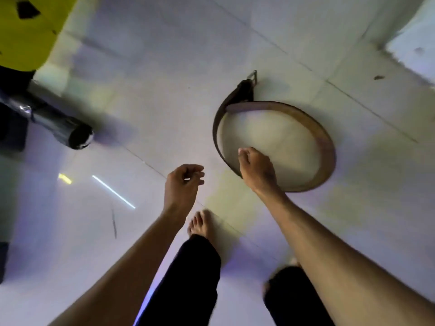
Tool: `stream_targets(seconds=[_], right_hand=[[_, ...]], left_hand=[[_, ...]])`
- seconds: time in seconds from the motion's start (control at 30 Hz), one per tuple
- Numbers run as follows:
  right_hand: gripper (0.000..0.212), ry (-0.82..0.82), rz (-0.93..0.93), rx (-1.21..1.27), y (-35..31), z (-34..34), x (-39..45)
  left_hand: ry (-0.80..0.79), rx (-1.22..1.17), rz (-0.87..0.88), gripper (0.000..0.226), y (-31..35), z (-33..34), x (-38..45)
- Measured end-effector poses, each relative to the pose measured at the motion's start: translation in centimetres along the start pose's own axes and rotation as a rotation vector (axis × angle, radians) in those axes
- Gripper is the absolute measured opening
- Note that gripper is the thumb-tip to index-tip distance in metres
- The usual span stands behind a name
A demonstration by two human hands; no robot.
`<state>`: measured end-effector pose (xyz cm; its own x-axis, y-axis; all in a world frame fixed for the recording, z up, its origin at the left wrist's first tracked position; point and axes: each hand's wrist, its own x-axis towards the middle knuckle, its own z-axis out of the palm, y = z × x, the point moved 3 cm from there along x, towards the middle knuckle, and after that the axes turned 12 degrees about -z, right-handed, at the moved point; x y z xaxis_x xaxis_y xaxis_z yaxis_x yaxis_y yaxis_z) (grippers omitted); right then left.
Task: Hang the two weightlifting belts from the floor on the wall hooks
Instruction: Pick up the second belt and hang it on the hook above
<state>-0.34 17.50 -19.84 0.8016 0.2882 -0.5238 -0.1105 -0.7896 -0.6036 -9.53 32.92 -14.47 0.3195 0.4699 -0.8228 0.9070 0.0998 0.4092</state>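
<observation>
Two bare feet of mine stand on the tiled floor. Further out, my left hand hangs with loosely curled fingers and holds nothing. My right hand reaches the near edge of the brown belt; whether it grips, I cannot tell. Beyond lies the buckle.

Belt on floor; bar far left

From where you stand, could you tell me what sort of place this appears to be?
Probably a small gym: a leather weightlifting belt lies coiled on the tiled floor, and what looks like a barbell sleeve end rests at left.
</observation>
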Motion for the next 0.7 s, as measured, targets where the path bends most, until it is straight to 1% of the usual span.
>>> stream_targets(seconds=[0.07, 0.13, 0.17, 0.2, 0.3, 0.37, 0.43, 0.5, 0.6, 0.63, 0.7], right_hand=[[0.045, 0.039, 0.010, 0.003, -0.3, 3.5, 5.6], [0.057, 0.003, 0.056, 0.062, -0.7, 6.3, 10.3], [0.060, -0.033, 0.063, 0.054, -1.0, 7.7, 11.9], [0.057, -0.055, 0.050, 0.012, -1.1, 9.0, 13.1], [0.028, -0.016, 0.004, -0.104, -1.5, 10.4, 13.5], [0.019, 0.016, 0.010, -0.076, -2.3, 9.0, 11.8], [0.016, 0.008, 0.002, -0.008, -3.7, 6.1, 8.9], [0.023, -0.022, -0.029, 0.088, -5.3, 2.8, 5.2], [0.033, -0.117, -0.071, 0.190, -8.3, -2.9, -1.9], [0.034, -0.131, -0.072, 0.209, -9.0, -4.6, -4.1], [0.034, -0.111, -0.065, 0.267, -10.8, -8.9, -8.4]], left_hand=[[-0.005, 0.019, -0.015, 0.029, -2.4, -0.8, 5.1], [-0.008, 0.034, -0.015, 0.026, -3.6, -1.6, 9.1], [-0.009, 0.024, -0.014, 0.025, -4.1, -2.0, 10.9], [-0.008, 0.015, -0.017, 0.024, -4.3, -2.3, 12.3], [-0.014, -0.030, -0.023, 0.023, -4.2, -3.3, 13.9], [-0.040, -0.046, -0.037, 0.022, -3.4, -3.6, 12.8], [-0.073, -0.066, -0.040, 0.023, -2.0, -3.8, 10.4], [-0.113, -0.105, -0.049, 0.029, 0.0, -3.9, 7.5], [-0.180, -0.160, -0.069, 0.033, 4.5, -4.1, 2.2], [-0.208, -0.171, -0.069, 0.035, 6.0, -4.1, 0.6], [-0.281, -0.189, -0.077, 0.045, 9.8, -4.1, -3.2]])
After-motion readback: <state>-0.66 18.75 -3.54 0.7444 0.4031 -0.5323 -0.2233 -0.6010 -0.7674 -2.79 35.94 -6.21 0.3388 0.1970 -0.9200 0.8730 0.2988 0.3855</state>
